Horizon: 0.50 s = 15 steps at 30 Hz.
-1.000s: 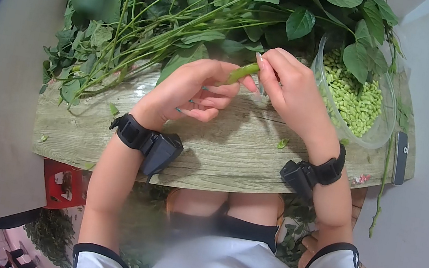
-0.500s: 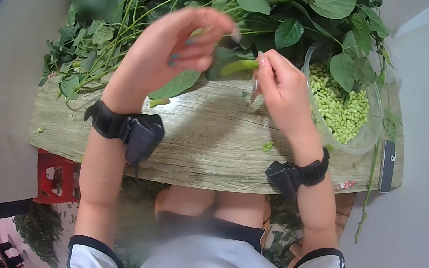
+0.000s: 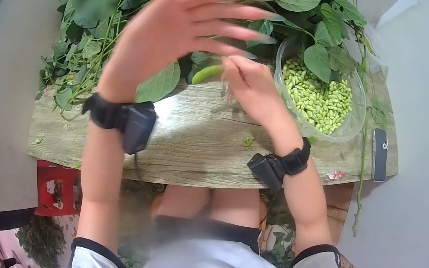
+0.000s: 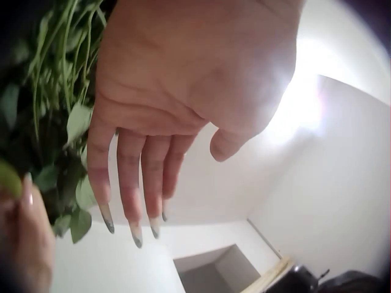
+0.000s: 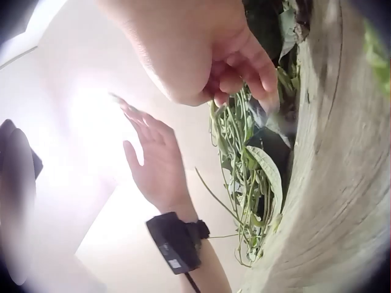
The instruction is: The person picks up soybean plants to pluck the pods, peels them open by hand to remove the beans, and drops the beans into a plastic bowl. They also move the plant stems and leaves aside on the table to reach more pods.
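My right hand (image 3: 254, 89) pinches a plump green bean pod (image 3: 206, 74) by one end, with its other end pointing left. In the left wrist view, part of the pod (image 4: 8, 180) shows beside the right thumb. My left hand (image 3: 159, 38) is raised above the leafy stalks, its fingers (image 4: 129, 177) straight and spread, with nothing in it. Just right of the right hand stands a clear plastic bowl (image 3: 360, 116) holding many shelled green beans (image 3: 320, 104). Leaves hang over the bowl's back edge.
A heap of leafy bean stalks (image 3: 89, 49) covers the back of the wooden table (image 3: 197, 136). A phone-like dark object (image 3: 379, 155) lies at the right edge, beside a long stem (image 3: 361, 183). A small pod piece (image 3: 248, 141) lies near the middle. A red crate (image 3: 56, 192) stands below left.
My left hand has left the pod and risen up and left, its fingers spreading out. The right hand has kept the pod. A small green piece seen below the left hand no longer shows.
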Each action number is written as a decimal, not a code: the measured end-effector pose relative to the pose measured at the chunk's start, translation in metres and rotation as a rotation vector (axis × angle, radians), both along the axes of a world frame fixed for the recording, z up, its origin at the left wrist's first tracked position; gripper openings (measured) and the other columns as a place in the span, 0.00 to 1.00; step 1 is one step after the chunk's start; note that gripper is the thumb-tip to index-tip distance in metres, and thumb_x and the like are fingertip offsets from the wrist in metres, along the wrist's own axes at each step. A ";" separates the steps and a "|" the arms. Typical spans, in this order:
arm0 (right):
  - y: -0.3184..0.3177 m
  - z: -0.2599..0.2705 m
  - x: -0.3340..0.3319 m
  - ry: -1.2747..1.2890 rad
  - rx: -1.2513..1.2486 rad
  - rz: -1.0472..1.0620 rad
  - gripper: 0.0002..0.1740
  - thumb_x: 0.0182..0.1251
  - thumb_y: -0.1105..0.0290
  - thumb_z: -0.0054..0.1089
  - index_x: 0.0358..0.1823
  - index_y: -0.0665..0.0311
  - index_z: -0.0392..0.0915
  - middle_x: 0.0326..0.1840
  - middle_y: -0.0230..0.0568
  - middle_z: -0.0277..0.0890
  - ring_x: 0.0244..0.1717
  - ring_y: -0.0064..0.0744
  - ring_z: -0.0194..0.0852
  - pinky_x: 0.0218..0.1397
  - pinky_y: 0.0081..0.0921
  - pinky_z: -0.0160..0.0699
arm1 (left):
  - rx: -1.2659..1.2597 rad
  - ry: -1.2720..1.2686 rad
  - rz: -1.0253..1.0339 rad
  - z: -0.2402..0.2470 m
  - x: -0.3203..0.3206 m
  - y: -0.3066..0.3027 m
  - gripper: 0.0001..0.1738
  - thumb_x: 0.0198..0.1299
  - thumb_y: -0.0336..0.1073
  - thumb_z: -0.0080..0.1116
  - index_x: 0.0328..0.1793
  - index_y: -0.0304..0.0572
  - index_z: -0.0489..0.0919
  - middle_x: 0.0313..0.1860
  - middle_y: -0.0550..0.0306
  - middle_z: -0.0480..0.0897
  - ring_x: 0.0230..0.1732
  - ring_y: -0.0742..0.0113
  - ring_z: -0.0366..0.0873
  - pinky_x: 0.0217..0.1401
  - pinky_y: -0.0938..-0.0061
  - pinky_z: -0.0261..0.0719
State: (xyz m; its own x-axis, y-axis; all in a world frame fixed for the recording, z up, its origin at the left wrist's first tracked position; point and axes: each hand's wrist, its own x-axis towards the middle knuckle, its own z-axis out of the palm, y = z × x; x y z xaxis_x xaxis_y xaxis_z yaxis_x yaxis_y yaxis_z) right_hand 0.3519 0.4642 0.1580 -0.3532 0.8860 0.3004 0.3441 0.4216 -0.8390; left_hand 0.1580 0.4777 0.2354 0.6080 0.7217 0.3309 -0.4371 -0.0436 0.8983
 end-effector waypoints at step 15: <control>-0.074 -0.011 -0.053 -0.150 -0.599 1.155 0.34 0.79 0.60 0.51 0.81 0.55 0.52 0.59 0.43 0.81 0.47 0.37 0.83 0.51 0.32 0.78 | 0.283 0.288 0.725 -0.038 -0.112 -0.007 0.19 0.72 0.40 0.50 0.60 0.33 0.79 0.46 0.58 0.83 0.38 0.75 0.75 0.42 0.78 0.74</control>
